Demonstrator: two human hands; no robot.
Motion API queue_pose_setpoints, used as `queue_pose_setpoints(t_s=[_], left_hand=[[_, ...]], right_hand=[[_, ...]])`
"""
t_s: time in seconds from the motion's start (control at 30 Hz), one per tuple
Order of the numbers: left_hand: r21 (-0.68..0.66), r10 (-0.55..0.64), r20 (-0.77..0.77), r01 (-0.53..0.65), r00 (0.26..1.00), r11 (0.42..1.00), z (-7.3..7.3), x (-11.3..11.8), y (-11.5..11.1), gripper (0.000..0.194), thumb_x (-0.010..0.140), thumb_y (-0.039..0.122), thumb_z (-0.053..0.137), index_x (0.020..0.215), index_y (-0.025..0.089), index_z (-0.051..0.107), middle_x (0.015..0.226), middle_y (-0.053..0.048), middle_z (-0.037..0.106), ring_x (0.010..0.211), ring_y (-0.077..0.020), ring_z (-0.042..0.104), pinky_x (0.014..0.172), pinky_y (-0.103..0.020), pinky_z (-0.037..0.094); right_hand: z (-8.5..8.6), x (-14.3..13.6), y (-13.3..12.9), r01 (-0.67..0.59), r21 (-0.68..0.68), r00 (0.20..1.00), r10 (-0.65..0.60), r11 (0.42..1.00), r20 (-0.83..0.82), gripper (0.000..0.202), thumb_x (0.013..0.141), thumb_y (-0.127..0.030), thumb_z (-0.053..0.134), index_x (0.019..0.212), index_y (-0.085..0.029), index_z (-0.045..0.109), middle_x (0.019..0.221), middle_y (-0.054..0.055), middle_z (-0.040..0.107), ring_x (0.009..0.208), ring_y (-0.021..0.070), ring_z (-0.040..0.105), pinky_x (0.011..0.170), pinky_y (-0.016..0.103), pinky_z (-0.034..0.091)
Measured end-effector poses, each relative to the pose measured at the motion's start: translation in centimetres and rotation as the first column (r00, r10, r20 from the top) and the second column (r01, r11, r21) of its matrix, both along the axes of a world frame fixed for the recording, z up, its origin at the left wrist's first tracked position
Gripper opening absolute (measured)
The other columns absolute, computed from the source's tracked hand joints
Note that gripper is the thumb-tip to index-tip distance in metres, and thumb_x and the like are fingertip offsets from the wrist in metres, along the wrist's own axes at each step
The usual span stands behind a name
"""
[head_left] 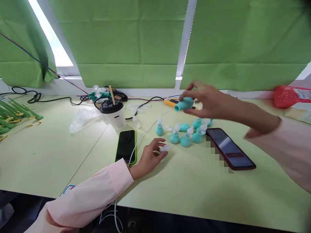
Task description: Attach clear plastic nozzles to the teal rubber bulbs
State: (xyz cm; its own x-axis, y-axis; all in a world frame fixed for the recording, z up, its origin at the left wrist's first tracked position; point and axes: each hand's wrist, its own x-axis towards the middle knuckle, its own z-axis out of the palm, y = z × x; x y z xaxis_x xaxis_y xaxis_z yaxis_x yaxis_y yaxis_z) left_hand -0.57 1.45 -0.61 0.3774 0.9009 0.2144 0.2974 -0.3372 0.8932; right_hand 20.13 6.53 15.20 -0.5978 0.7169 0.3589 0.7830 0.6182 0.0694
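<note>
My right hand is raised above the table and grips a teal rubber bulb with its open neck pointing left. Low on the table, my left hand pinches a small clear plastic tip between thumb and fingers. Between the two hands stands a cluster of several teal bulbs with clear tips, with a few loose clear tips beside them.
A phone in a green case lies by my left hand, with a white cable running past it. A phone in a red case lies at right. A lidded paper cup, crumpled plastic bags, cables and green strips lie further back.
</note>
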Motion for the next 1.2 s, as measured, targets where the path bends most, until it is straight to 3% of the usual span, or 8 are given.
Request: queue_pose_setpoints(t_s=[0.1, 0.2, 0.33, 0.47, 0.67, 0.87, 1.0, 1.2], left_hand=[[0.038, -0.013, 0.018, 0.013, 1.0, 0.999, 0.1, 0.1, -0.2, 0.022, 0.07, 0.025, 0.056, 0.088, 0.014, 0.053, 0.08, -0.004, 0.059, 0.071, -0.0119, 0.055, 0.06, -0.023, 0.05], [0.054, -0.019, 0.033, 0.017, 0.999, 0.998, 0.4, 0.0, -0.4, 0.022, 0.07, 0.026, 0.055, 0.088, 0.013, 0.056, 0.081, -0.005, 0.06, 0.072, -0.0129, 0.055, 0.061, -0.023, 0.05], [0.02, -0.111, 0.075, 0.11, 0.991, 0.994, 1.1, -0.2, -0.7, 0.025, 0.071, 0.027, 0.055, 0.091, 0.013, 0.056, 0.083, -0.005, 0.059, 0.071, -0.0127, 0.053, 0.06, -0.023, 0.048], [-0.07, -0.224, 0.11, 0.233, 0.968, 0.97, 1.4, -0.2, -0.8, 0.025, 0.069, 0.028, 0.058, 0.088, 0.012, 0.058, 0.081, -0.006, 0.059, 0.068, -0.0122, 0.052, 0.058, -0.023, 0.046], [-0.316, -0.235, 0.279, 0.321, 0.931, 0.893, 1.1, -0.1, -0.2, 0.03, 0.065, 0.03, 0.062, 0.085, 0.009, 0.058, 0.067, -0.002, 0.053, 0.05, -0.0065, 0.046, 0.046, -0.02, 0.042], [-0.424, -0.268, 0.302, 0.38, 0.915, 0.822, 0.6, 0.0, 0.4, 0.032, 0.063, 0.031, 0.064, 0.083, 0.007, 0.059, 0.06, -0.001, 0.051, 0.045, -0.0054, 0.043, 0.042, -0.02, 0.04], [-0.392, -0.31, 0.221, 0.375, 0.925, 0.84, 0.8, -0.2, 0.4, 0.034, 0.065, 0.033, 0.061, 0.088, 0.008, 0.061, 0.061, -0.002, 0.051, 0.049, -0.0062, 0.041, 0.043, -0.019, 0.04], [-0.204, -0.345, 0.098, 0.358, 0.934, 0.911, 1.4, -0.4, -0.2, 0.025, 0.071, 0.028, 0.056, 0.085, 0.008, 0.061, 0.061, -0.001, 0.05, 0.053, -0.0074, 0.041, 0.047, -0.019, 0.037]], right_hand=[[-1.8, -0.2, -5.7, -0.113, -0.037, 0.991, 0.11, 0.993, -0.078, 0.024, 0.07, -0.027, 0.051, 0.094, -0.021, 0.053, 0.104, 0.007, 0.05, 0.078, 0.0188, 0.054, 0.064, 0.03, 0.043], [-5.4, -0.3, -9.6, -0.085, -0.11, 0.992, 0.074, 0.99, -0.1, 0.026, 0.072, -0.026, 0.05, 0.097, -0.022, 0.052, 0.096, 0.008, 0.057, 0.083, 0.0232, 0.054, 0.069, 0.035, 0.042], [-10.1, -0.3, -10.6, -0.021, -0.205, 0.969, -0.031, 0.979, -0.247, 0.025, 0.071, -0.025, 0.049, 0.096, -0.02, 0.05, 0.089, 0.008, 0.055, 0.076, 0.0212, 0.054, 0.064, 0.033, 0.044], [-12.6, -0.9, -9.3, -0.044, -0.282, 0.926, -0.067, 0.958, -0.371, 0.026, 0.07, -0.019, 0.046, 0.096, -0.021, 0.047, 0.086, 0.006, 0.049, 0.069, 0.0177, 0.053, 0.059, 0.03, 0.044], [-14.4, -1.7, -8.7, -0.154, -0.293, 0.858, -0.02, 0.944, -0.514, 0.025, 0.07, -0.017, 0.045, 0.094, -0.024, 0.04, 0.087, 0.005, 0.051, 0.074, 0.0187, 0.052, 0.065, 0.032, 0.043], [-16.1, -1.8, -8.9, -0.055, -0.352, 0.885, -0.117, 0.935, -0.45, 0.02, 0.075, -0.03, 0.047, 0.093, -0.024, 0.04, 0.082, 0.004, 0.057, 0.068, 0.0188, 0.056, 0.062, 0.032, 0.043], [-16.3, -1.8, -8.6, -0.056, -0.388, 0.888, -0.131, 0.92, -0.44, 0.023, 0.075, -0.035, 0.047, 0.096, -0.026, 0.042, 0.09, 0.005, 0.058, 0.08, 0.0219, 0.057, 0.067, 0.035, 0.044], [-15.2, -2.3, -8.6, -0.115, -0.552, 0.79, -0.261, 0.826, -0.555, 0.027, 0.069, -0.036, 0.055, 0.092, -0.026, 0.044, 0.09, 0.003, 0.058, 0.083, 0.021, 0.055, 0.074, 0.036, 0.043]])
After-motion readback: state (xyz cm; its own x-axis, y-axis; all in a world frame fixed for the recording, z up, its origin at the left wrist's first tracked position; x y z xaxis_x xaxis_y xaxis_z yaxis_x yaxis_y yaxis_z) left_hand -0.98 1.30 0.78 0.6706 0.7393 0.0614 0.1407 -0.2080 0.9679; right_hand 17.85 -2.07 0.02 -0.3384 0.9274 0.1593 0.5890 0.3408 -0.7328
